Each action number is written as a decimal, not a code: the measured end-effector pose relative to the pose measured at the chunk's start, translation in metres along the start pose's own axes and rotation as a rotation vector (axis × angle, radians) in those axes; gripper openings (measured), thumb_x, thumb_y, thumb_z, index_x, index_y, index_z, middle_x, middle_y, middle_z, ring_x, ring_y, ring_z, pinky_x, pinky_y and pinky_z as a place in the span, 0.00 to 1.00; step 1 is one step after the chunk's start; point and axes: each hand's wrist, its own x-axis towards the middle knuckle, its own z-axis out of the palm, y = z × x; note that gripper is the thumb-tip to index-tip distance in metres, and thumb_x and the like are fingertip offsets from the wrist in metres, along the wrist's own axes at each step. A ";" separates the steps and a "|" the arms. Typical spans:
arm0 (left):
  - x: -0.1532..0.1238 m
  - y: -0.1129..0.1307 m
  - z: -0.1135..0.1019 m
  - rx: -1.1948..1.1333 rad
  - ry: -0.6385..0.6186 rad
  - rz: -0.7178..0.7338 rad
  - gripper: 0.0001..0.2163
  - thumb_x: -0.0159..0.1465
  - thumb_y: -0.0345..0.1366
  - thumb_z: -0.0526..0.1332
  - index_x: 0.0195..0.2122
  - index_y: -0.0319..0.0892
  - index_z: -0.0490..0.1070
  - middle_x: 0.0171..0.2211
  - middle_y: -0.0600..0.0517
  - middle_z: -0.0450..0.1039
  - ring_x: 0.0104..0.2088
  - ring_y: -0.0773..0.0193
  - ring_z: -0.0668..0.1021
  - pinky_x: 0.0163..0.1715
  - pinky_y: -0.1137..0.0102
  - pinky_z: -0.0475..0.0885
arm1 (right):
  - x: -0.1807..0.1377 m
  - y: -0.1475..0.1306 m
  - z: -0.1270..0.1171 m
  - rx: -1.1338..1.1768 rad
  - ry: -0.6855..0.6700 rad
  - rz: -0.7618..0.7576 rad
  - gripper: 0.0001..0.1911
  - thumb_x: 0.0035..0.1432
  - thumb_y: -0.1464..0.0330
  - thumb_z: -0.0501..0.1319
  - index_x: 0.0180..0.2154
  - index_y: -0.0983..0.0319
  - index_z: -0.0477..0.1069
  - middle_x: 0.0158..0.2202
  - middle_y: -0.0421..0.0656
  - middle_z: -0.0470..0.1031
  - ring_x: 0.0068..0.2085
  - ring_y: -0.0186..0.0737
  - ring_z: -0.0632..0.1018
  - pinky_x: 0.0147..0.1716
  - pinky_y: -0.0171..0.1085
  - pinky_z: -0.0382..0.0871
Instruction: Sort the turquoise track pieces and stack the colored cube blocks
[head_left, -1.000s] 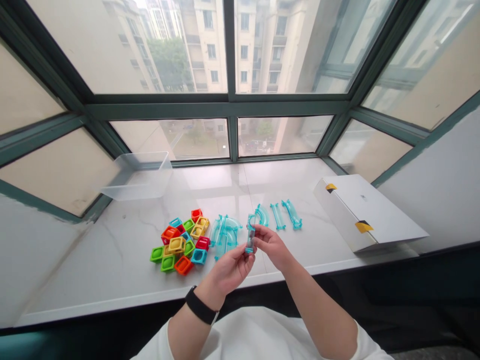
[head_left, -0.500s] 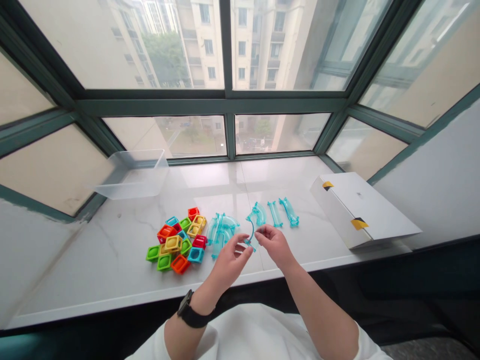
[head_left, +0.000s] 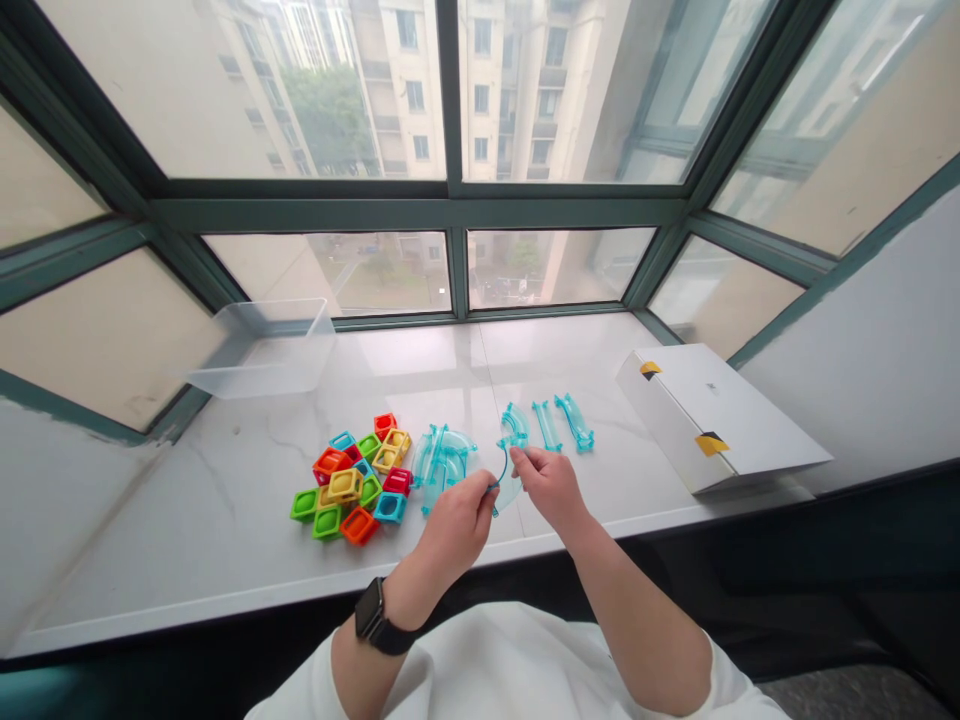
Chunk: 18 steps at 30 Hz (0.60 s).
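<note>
Between my hands is a clear blue curved track piece (head_left: 508, 490), held above the sill near its front edge. My left hand (head_left: 463, 515) pinches its lower left end, and my right hand (head_left: 546, 482) grips its upper right side; both are closed on it. Just beyond lies another curved track piece (head_left: 514, 424), with a narrow straight track piece (head_left: 547, 426) and a wider one (head_left: 575, 423) to its right. A pile of clear blue track pieces (head_left: 442, 462) sits left of my hands, partly behind the left one.
Several coloured blocks (head_left: 345, 487) are heaped left of the track pile on the white sill (head_left: 225, 520). A clear plastic bin (head_left: 277, 370) stands at the back left. On the right is a white box (head_left: 731, 415) with yellow-black tabs. Green-framed windows (head_left: 420, 215) enclose the sill.
My left fingers, spread around the curved piece before, have closed on its end. The piece has turned in my hands and shows more of its broad side.
</note>
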 end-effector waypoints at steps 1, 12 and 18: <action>-0.001 0.001 0.001 -0.023 0.000 0.002 0.09 0.72 0.40 0.56 0.35 0.48 0.71 0.29 0.52 0.70 0.29 0.58 0.70 0.33 0.66 0.59 | 0.002 -0.001 -0.002 -0.018 0.023 -0.011 0.29 0.69 0.47 0.57 0.23 0.58 0.72 0.18 0.38 0.69 0.23 0.37 0.70 0.26 0.36 0.59; 0.002 -0.007 0.004 0.004 0.067 -0.096 0.11 0.72 0.42 0.57 0.31 0.48 0.66 0.25 0.54 0.67 0.26 0.59 0.67 0.31 0.66 0.54 | -0.011 -0.007 0.012 -0.063 -0.039 -0.090 0.12 0.69 0.61 0.57 0.45 0.58 0.75 0.24 0.36 0.69 0.26 0.39 0.71 0.30 0.36 0.61; 0.006 -0.013 0.005 -0.036 0.109 -0.132 0.13 0.72 0.44 0.60 0.30 0.48 0.64 0.24 0.54 0.65 0.26 0.59 0.65 0.31 0.66 0.52 | -0.025 -0.002 0.023 0.019 -0.102 -0.041 0.31 0.66 0.66 0.57 0.69 0.60 0.61 0.25 0.34 0.68 0.27 0.39 0.73 0.32 0.37 0.67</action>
